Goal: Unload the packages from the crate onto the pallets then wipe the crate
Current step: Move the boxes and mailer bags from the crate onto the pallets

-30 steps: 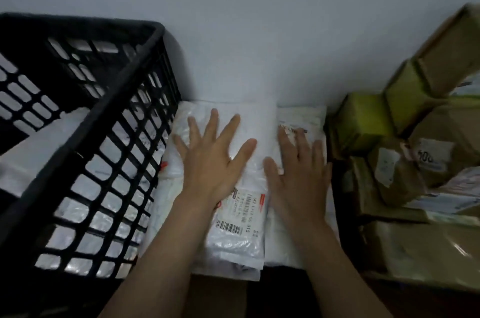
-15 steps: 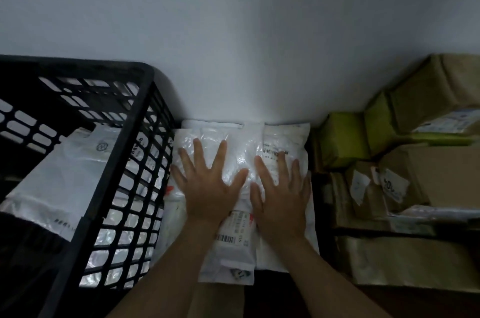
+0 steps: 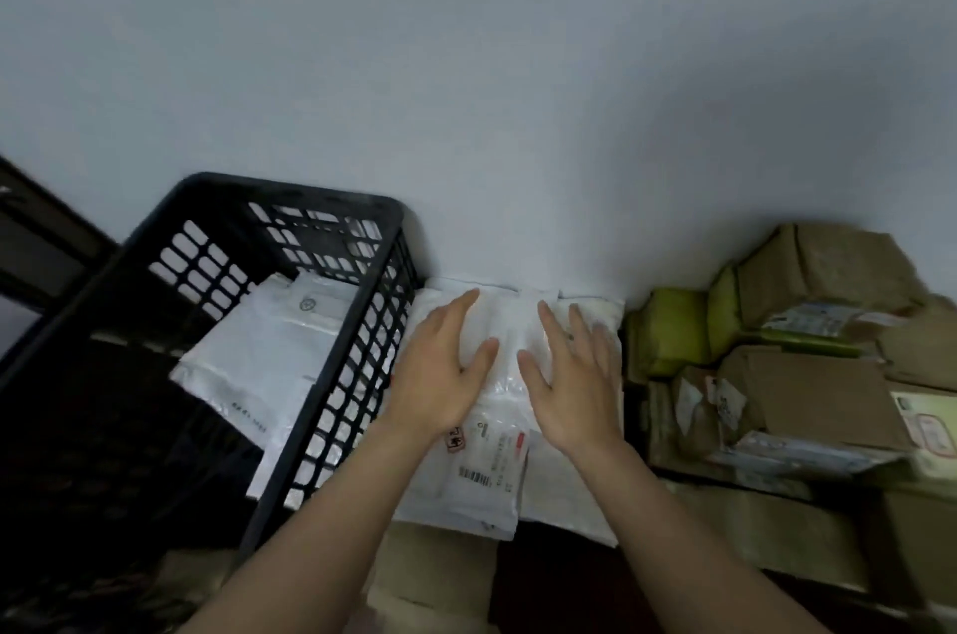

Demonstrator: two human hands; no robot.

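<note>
Left hand [image 3: 440, 374], right hand [image 3: 572, 379]: flat, fingers spread, gripping nothing, over mailers [image 3: 487, 478]. Crate [image 3: 321, 374] just left of left hand; boxes [image 3: 818, 390] right of right hand.

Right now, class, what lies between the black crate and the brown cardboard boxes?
Head view: a stack of white packages fills that gap, left hand and right hand spread open over it.

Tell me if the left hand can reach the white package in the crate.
Probably yes: the left hand is right beside the crate, the crate is open-topped, and the white package lies uncovered inside. It only has to lift over the rim.
</note>
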